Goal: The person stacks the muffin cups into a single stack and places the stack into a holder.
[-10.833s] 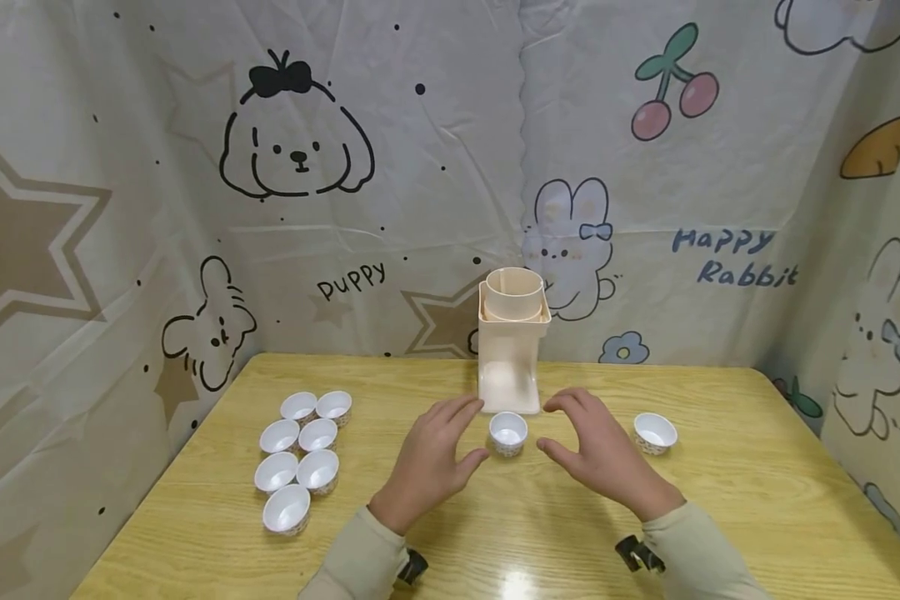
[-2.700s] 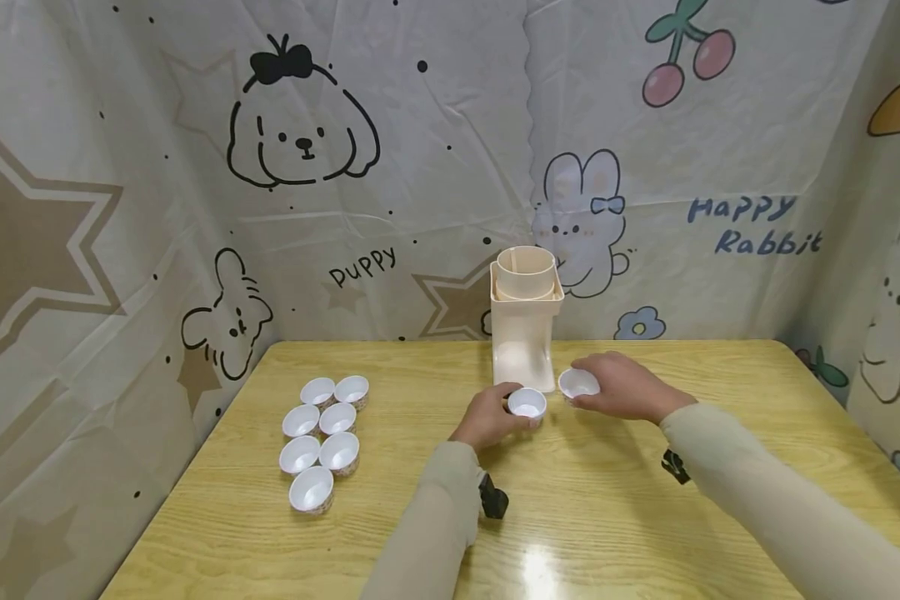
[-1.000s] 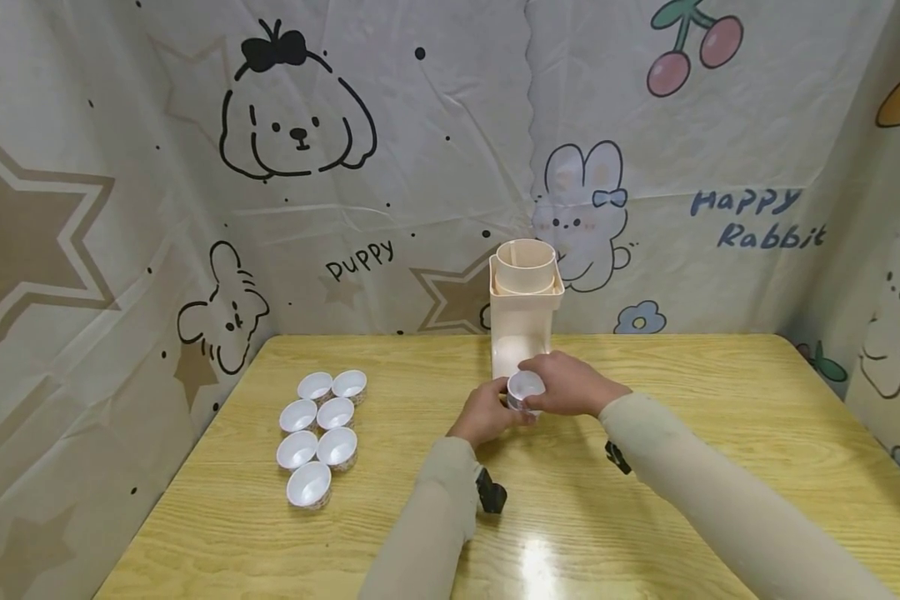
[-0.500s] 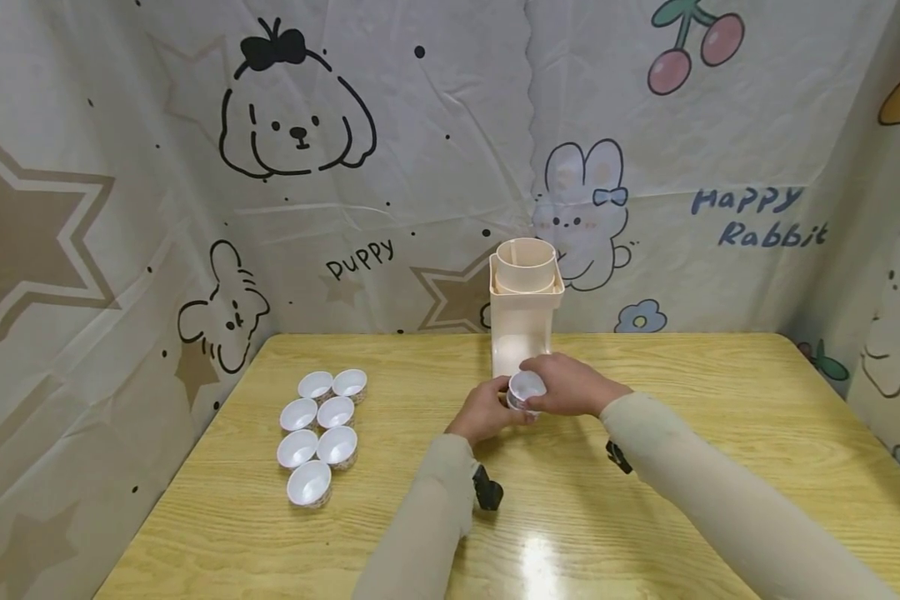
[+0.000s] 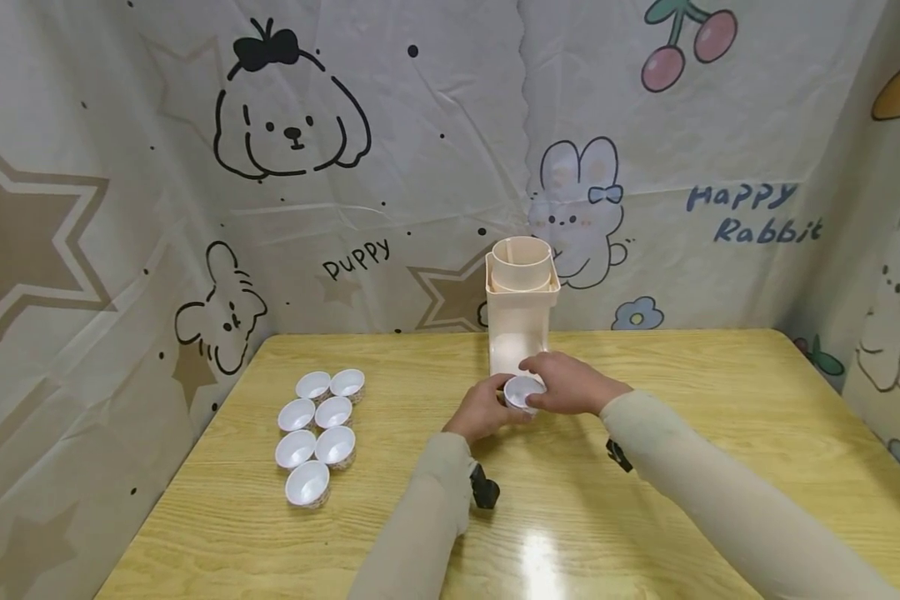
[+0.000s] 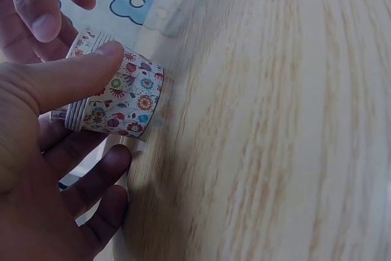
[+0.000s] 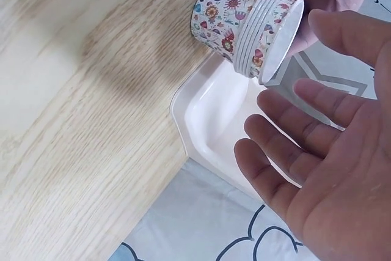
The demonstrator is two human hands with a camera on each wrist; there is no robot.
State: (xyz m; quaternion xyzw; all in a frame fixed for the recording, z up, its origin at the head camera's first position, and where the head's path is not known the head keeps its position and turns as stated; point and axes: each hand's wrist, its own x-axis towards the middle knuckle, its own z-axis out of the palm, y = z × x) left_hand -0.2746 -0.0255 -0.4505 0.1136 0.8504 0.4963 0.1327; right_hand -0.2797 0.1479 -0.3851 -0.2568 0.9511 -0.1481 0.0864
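Note:
My left hand (image 5: pixel 483 410) grips a short stack of nested paper cups (image 5: pixel 521 393), thumb on one side and fingers around the other. Several stacked rims show in both wrist views, and a colourful floral print covers the outside of the cups (image 6: pixel 125 96). In the right wrist view my right hand (image 7: pixel 336 163) has its fingers spread at the mouth of the stack, thumb and fingertips just off the rim. Right behind the stack stands a cream-coloured holder (image 5: pixel 517 325), a square upright body with a round tube (image 5: pixel 522 265) in its top and a tray-like base (image 7: pixel 211 114).
Several white-lined paper cups (image 5: pixel 307 485) stand mouth up in a close group on the left of the wooden table (image 5: pixel 690 483). A printed cloth (image 5: pixel 420 150) hangs behind the table and along both sides.
Earlier two cups stood apart. The right hand brought the right-hand cup over and set it into the one in the left hand. Now the right fingers have let go of it.

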